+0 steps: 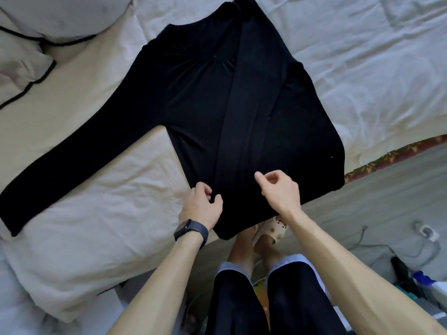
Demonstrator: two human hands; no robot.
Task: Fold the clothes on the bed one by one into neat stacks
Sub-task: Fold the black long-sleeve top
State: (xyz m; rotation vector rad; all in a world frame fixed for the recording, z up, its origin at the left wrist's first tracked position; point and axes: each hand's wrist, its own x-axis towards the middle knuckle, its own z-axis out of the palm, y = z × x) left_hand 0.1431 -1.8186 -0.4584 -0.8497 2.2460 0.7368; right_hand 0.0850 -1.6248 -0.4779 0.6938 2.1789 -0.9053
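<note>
Your left hand (202, 205) pinches the black long-sleeved top (205, 105), your right hand (278, 189) hangs empty, loosely curled; pulling one-sided may skew the centre fold.

Dark wristband (191, 230), black shorts (266, 298), beige slipper (271, 229)

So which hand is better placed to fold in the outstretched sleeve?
Left. The left hand sits at the hem of the shirt, nearer the sleeve; the right hand would have to cross the shirt.
</note>
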